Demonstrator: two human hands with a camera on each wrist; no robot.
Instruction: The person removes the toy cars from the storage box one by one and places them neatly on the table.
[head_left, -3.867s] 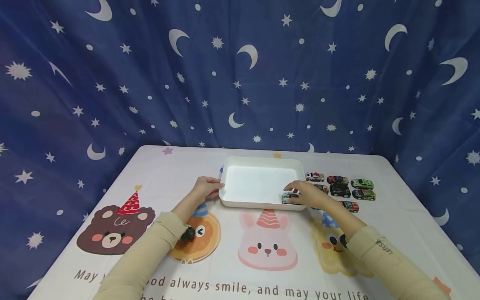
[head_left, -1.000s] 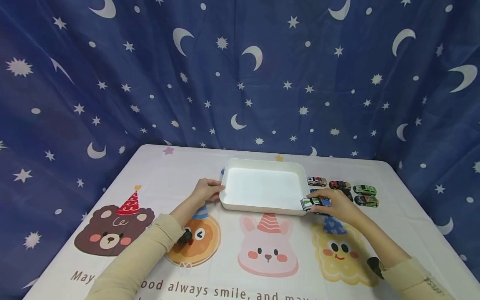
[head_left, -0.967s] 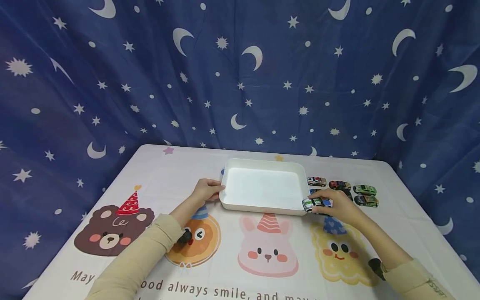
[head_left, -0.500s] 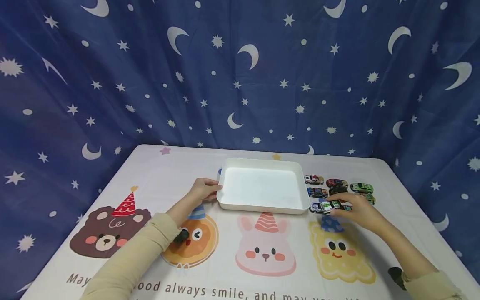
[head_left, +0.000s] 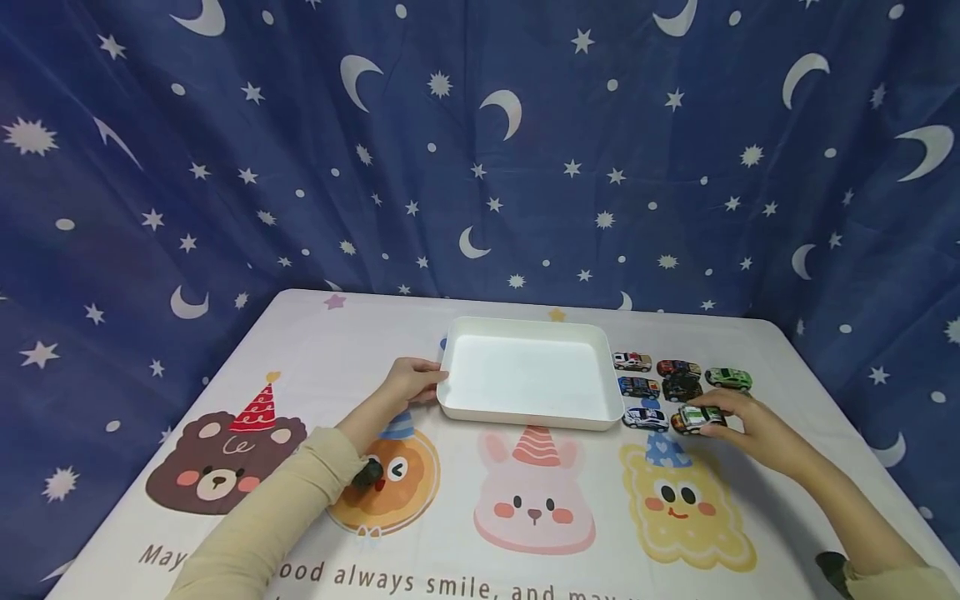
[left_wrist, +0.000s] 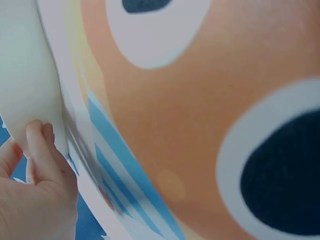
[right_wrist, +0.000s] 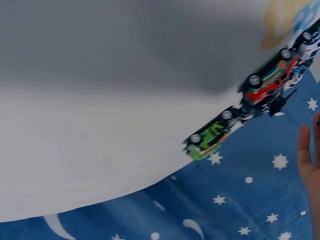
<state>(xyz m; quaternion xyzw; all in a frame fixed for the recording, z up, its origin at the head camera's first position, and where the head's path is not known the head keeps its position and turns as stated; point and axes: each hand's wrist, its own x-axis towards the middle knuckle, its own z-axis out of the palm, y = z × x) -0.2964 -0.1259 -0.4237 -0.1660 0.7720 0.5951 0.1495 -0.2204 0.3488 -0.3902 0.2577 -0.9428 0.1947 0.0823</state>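
A white rectangular tray (head_left: 528,371) sits at the middle of the table. My left hand (head_left: 411,379) pinches its left rim; in the left wrist view the thumb and fingers of the left hand (left_wrist: 42,170) lie on either side of the tray's wall (left_wrist: 30,75). My right hand (head_left: 753,425) pinches a white-and-green toy car (head_left: 699,418) at the front right of a group of toy cars. Fingers of the right hand (right_wrist: 311,165) show only at the right edge of the right wrist view.
Right of the tray stand a white-and-red car (head_left: 632,362), a blue car (head_left: 639,387), a white-and-blue car (head_left: 646,418), a dark red car (head_left: 678,368), a black car (head_left: 682,388) and a green car (head_left: 728,378). A starry blue curtain (head_left: 420,208) hangs behind the table.
The right hand has carried the white-and-green car rightward out of the tray, past its right wall, to the front right of the other cars. The left hand has stayed on the tray's rim.
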